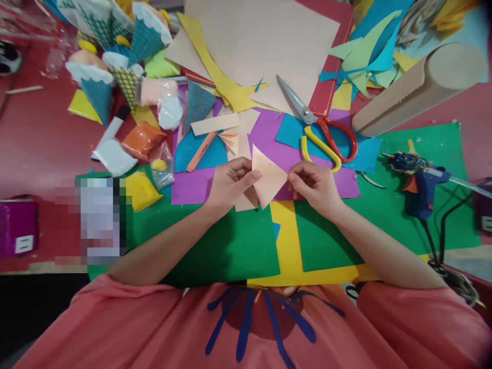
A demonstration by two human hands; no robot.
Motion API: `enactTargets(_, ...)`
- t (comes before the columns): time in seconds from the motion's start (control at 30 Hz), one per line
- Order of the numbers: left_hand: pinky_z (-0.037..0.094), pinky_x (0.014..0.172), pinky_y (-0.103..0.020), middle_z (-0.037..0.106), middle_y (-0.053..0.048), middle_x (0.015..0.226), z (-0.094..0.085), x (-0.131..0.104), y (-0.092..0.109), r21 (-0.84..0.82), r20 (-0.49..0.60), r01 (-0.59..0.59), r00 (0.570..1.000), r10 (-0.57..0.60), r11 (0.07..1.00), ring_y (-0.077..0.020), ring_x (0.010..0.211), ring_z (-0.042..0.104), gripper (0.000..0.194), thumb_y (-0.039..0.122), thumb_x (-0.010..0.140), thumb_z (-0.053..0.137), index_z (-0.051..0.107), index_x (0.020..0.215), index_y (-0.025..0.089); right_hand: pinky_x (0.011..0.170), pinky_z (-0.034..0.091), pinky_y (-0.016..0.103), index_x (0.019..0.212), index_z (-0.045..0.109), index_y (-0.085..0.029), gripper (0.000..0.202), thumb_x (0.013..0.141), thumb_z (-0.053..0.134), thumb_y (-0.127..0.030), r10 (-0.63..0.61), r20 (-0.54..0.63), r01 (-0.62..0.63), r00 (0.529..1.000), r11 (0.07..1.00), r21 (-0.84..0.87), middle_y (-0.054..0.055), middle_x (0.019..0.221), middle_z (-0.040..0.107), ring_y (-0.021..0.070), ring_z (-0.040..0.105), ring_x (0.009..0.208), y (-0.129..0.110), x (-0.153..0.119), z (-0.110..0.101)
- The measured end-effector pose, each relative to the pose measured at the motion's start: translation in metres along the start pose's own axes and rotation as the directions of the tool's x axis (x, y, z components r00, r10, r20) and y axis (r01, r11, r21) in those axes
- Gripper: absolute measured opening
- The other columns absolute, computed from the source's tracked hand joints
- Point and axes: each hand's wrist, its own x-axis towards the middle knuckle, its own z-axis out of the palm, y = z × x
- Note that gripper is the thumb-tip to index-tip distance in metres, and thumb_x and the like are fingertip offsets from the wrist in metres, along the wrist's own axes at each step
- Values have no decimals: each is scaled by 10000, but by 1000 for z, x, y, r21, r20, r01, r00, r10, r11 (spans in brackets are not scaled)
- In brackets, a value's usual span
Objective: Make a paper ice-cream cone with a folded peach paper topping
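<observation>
A piece of peach paper [269,177] with pointed corners is held up between my two hands at the middle of the table. My left hand [232,184] pinches its left edge, thumb on the front face. With closed fingertips, my right hand [317,187] grips the right corner. Just beyond my left hand lie a peach marker [202,152], a small pleated paper fan [229,142] and a peach paper strip [215,124]. Scissors [306,115] with one red and one yellow handle lie beyond my right hand, blades spread apart.
Paper ice-cream cones [142,38] cluster at the back left, near bagged clay packs [144,139]. Green sheets [246,251] cover the front. A blue glue gun [423,189] with its cord lies right, below a peach paper roll [418,87]. Paper scraps [357,59] pile up behind.
</observation>
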Motion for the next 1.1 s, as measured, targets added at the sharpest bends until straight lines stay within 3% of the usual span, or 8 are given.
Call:
enactTargets(0.17,292,452,-201,462,53,506,0,0,-2,40,-49,38,998,-36,998,-50,475,413,443,544,651,753,528,590,168,434,347,211,726,520,-194,122,838,534,-239,-33,11,34,999,999,-34,-45,574,517,53,458,434,1,0,0)
enactTargets(0.33,246,455,-222,387,61,478,-2,-1,-3,112,-47,27,999,-21,993,-50,456,336,465,538,707,713,463,549,178,434,352,210,724,515,-192,129,843,526,-242,-44,16,44,999,999,-18,-45,576,517,55,469,428,1,0,0)
enactTargets(0.73,224,416,-196,387,65,461,1,0,-4,74,-70,34,997,-28,997,-36,428,336,488,560,685,718,473,539,165,437,365,197,727,523,-181,139,844,540,-254,-49,16,49,999,999,-8,-40,578,531,48,473,438,2,0,0)
enactTargets(1.1,283,425,-189,436,46,504,0,1,-5,105,-62,22,998,-15,994,-52,467,387,481,596,688,695,524,574,161,447,369,199,734,519,-180,132,838,549,-254,-19,29,19,999,1000,0,-40,587,521,51,474,450,2,0,0)
